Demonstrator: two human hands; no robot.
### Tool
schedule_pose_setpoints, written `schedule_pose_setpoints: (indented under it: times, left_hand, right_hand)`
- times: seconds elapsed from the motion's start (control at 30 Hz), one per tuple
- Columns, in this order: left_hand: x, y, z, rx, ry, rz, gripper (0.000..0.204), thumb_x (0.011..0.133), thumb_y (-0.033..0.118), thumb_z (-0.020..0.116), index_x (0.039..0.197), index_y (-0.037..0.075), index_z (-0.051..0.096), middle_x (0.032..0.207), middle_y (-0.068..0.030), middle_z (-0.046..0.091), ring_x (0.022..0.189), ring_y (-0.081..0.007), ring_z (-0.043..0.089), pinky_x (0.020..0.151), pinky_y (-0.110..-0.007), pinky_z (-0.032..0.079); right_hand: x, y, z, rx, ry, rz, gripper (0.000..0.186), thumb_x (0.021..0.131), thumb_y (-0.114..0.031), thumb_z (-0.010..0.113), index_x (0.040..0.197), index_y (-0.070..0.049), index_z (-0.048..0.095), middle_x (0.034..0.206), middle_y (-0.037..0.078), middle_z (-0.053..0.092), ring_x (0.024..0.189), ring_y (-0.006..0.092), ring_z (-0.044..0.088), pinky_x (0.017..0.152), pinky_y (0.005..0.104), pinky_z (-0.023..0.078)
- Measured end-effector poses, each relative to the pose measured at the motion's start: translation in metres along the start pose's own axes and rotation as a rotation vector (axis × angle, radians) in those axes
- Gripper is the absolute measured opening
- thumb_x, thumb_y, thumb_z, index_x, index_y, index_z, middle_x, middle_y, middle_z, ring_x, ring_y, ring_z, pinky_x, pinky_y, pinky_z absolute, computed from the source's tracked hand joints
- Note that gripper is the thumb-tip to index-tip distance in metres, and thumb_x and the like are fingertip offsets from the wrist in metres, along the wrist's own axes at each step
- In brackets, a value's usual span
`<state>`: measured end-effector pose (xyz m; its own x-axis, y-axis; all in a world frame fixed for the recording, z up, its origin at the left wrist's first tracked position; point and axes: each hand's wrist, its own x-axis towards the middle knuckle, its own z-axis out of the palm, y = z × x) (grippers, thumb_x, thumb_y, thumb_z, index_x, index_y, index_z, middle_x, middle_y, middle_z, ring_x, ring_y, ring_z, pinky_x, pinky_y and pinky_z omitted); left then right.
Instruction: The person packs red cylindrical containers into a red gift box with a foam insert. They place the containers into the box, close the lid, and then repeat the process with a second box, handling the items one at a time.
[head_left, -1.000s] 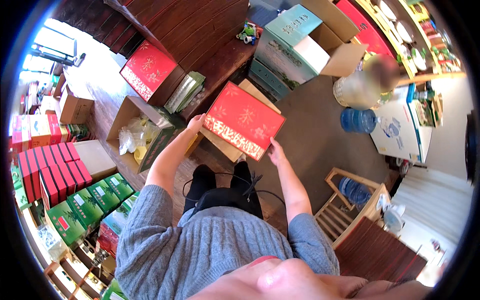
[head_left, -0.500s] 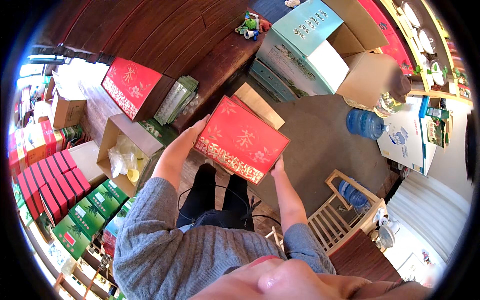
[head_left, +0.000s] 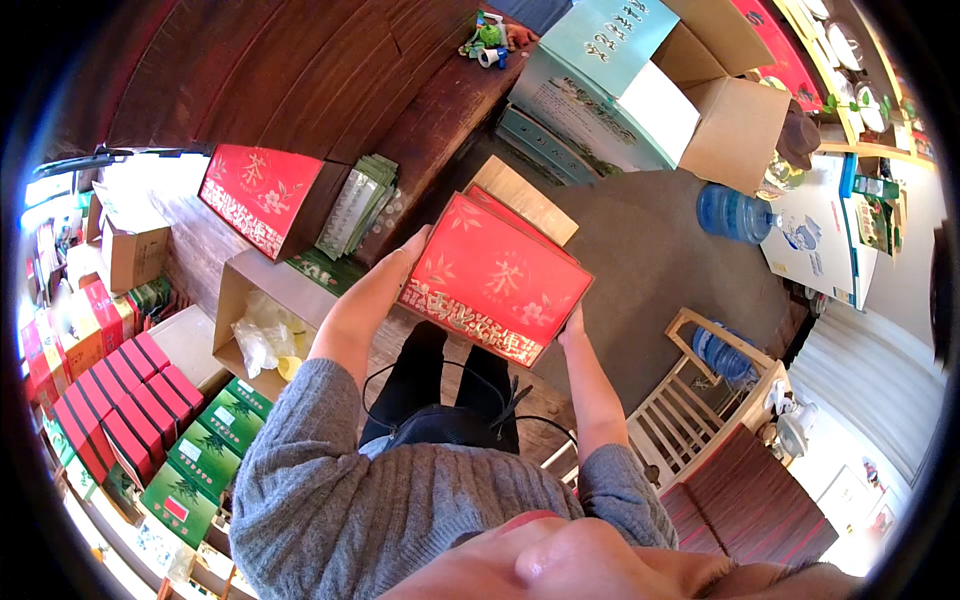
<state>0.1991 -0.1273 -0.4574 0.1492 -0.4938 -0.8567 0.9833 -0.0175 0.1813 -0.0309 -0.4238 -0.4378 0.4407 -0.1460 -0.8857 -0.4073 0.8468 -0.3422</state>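
Holding: one red box [head_left: 497,280], printed face up, in front of the body above the knees, slanting down to the right. Left hand [head_left: 410,250]: grasping the box's left end, fingers mostly hidden. Right hand [head_left: 573,326]: grasping the opposite end near its lower corner. Grip at both ends probably shares the weight and keeps so broad a box level.

Beyond its far edge: a red strip, whether part of the same box cannot be told; then a tan board [head_left: 537,205], partly covered.

Left side: other red box [head_left: 250,195], beside green packets [head_left: 357,205], probably stacked flat for neatness; open carton [head_left: 232,310] with clear bags [head_left: 258,345], near the left forearm; green boxes [head_left: 205,455] in a row.

Far side: desk [head_left: 435,125], its edge running diagonally; blue carton [head_left: 600,105], flaps spread toward the right.

Room: tightest on the left, among cartons; widest on the right, where brown floor [head_left: 650,260] lies between box, water jug [head_left: 733,212] and wooden rack [head_left: 680,420].
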Motion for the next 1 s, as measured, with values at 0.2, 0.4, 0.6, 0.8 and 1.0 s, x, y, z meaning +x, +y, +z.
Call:
schedule_pose_setpoints:
  times: [0.2, 0.4, 0.6, 0.8, 1.0]
  left_hand:
    - [-0.006, 0.001, 0.003, -0.044, -0.039, 0.015, 0.058, 0.097, 0.045, 0.016, 0.125, 0.007, 0.051, 0.114, -0.0111, 0.062, 0.098, -0.0244, 0.063, 0.087, -0.041, 0.051]
    - [-0.021, 0.009, 0.014, -0.044, 0.013, -0.035, 0.064, 0.096, 0.052, 0.014, 0.126, 0.009, 0.051, 0.117, -0.0108, 0.061, 0.101, -0.0248, 0.062, 0.088, -0.043, 0.050]
    - [-0.029, 0.022, 0.030, 0.035, 0.097, -0.077, 0.064, 0.095, 0.055, 0.015, 0.123, 0.013, 0.053, 0.115, -0.0092, 0.062, 0.098, -0.0240, 0.062, 0.087, -0.045, 0.050]
    - [-0.035, 0.024, 0.034, -0.008, 0.064, -0.071, 0.062, 0.095, 0.053, 0.016, 0.123, 0.012, 0.053, 0.112, -0.0096, 0.063, 0.096, -0.0249, 0.063, 0.086, -0.044, 0.050]
    - [-0.032, 0.025, 0.024, 0.071, 0.103, -0.077, 0.060, 0.096, 0.052, 0.016, 0.123, 0.012, 0.053, 0.112, -0.0095, 0.063, 0.097, -0.0252, 0.063, 0.087, -0.043, 0.050]
  right_hand:
    - [-0.007, -0.005, 0.005, -0.018, 0.027, -0.003, 0.079, 0.085, -0.070, 0.037, 0.133, -0.008, 0.042, 0.135, 0.012, 0.046, 0.118, 0.0296, 0.048, 0.097, 0.0445, 0.043]
    - [-0.023, -0.022, 0.021, -0.034, -0.022, 0.071, 0.085, 0.083, -0.075, 0.028, 0.136, -0.008, 0.039, 0.136, 0.014, 0.045, 0.120, 0.0315, 0.047, 0.097, 0.0496, 0.042]
    - [-0.020, -0.028, 0.024, -0.008, 0.036, 0.098, 0.086, 0.083, -0.075, 0.027, 0.136, -0.010, 0.040, 0.138, 0.013, 0.044, 0.121, 0.0318, 0.046, 0.099, 0.0510, 0.039]
    - [-0.025, -0.032, 0.031, 0.027, 0.010, 0.060, 0.080, 0.086, -0.071, 0.029, 0.133, -0.009, 0.044, 0.134, 0.012, 0.047, 0.119, 0.0312, 0.048, 0.098, 0.0490, 0.041]
    - [-0.033, -0.034, 0.040, 0.059, 0.058, 0.068, 0.075, 0.086, -0.067, 0.039, 0.128, -0.006, 0.049, 0.128, 0.013, 0.053, 0.115, 0.0293, 0.052, 0.095, 0.0459, 0.044]
